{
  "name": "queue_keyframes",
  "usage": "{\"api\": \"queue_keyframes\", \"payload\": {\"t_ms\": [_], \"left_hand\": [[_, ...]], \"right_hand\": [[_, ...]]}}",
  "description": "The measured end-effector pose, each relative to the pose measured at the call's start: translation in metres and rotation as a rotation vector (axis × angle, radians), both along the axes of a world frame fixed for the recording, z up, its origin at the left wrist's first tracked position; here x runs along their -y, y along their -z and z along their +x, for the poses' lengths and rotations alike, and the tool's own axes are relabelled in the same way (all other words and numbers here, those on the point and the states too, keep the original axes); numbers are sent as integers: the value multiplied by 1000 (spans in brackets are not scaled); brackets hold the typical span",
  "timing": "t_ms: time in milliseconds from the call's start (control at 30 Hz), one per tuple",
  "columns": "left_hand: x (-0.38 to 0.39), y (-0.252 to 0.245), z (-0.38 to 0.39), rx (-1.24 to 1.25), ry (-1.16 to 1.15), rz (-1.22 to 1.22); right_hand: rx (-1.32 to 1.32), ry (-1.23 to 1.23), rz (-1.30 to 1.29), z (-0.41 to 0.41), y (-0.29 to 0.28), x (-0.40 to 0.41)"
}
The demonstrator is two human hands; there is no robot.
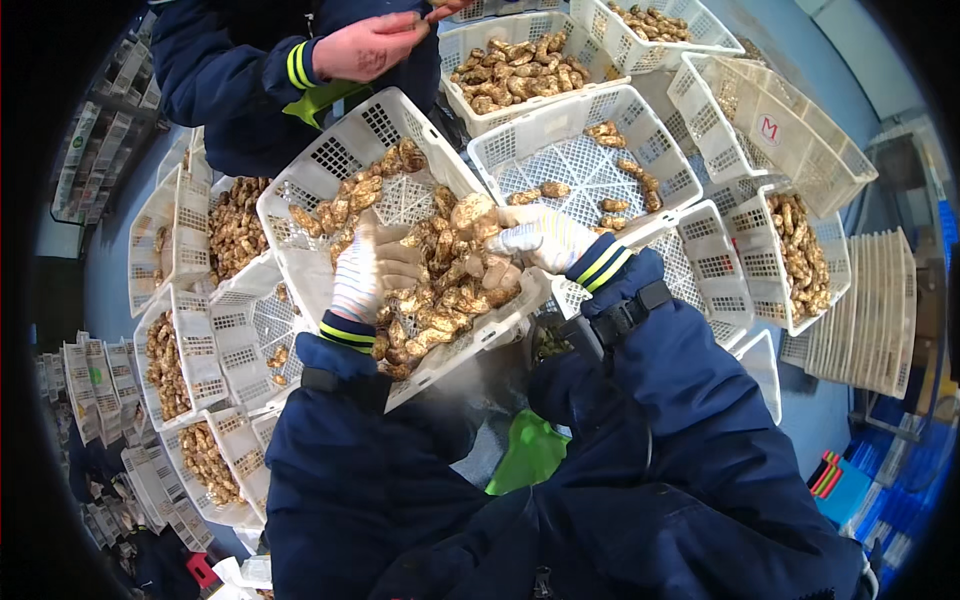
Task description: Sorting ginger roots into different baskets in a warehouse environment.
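Note:
In the middle stands a white plastic crate (330, 154) with many brown, knobbly mushrooms (442, 319), which look like matsutake, in its near half and along its left side. My left hand (375, 262), in a striped glove, is inside the crate at its left, fingers spread beside the mushrooms; nothing is seen gripped in it. My right hand (536, 236), gloved too, is over the right part of the crate, its fingers on a large pale mushroom (476, 214). Right of this crate, another white crate (585, 157) holds a few scattered mushrooms.
A co-worker's hands (371, 46) and dark sleeve are at the top left, beyond the crate. More mushroom-filled crates stand behind (517, 71), at the left (187, 330) and at the right (795, 255). A row of nested crates (859, 311) is at the far right. A green item (529, 454) lies between my knees.

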State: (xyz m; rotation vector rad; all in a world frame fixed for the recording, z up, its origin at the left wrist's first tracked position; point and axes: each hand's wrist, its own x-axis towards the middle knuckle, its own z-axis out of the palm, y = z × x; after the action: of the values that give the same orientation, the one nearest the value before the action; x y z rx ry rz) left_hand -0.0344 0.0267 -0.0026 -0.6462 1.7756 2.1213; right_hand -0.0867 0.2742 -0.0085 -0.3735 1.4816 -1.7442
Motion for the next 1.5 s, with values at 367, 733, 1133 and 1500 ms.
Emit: {"api": "queue_keyframes", "payload": {"t_ms": [367, 733, 1133, 1500], "left_hand": [[30, 139, 24, -128, 728, -873], [-51, 101, -17, 111, 1036, -1253], [12, 81, -1, 91, 173, 581], [-69, 97, -1, 15, 1348, -1307]], "right_hand": [[-456, 51, 1488, -31, 23, -38], [-772, 128, 1121, -21, 6, -22], [-696, 153, 1024, -16, 0, -22], [-694, 209, 996, -17, 7, -24]]}}
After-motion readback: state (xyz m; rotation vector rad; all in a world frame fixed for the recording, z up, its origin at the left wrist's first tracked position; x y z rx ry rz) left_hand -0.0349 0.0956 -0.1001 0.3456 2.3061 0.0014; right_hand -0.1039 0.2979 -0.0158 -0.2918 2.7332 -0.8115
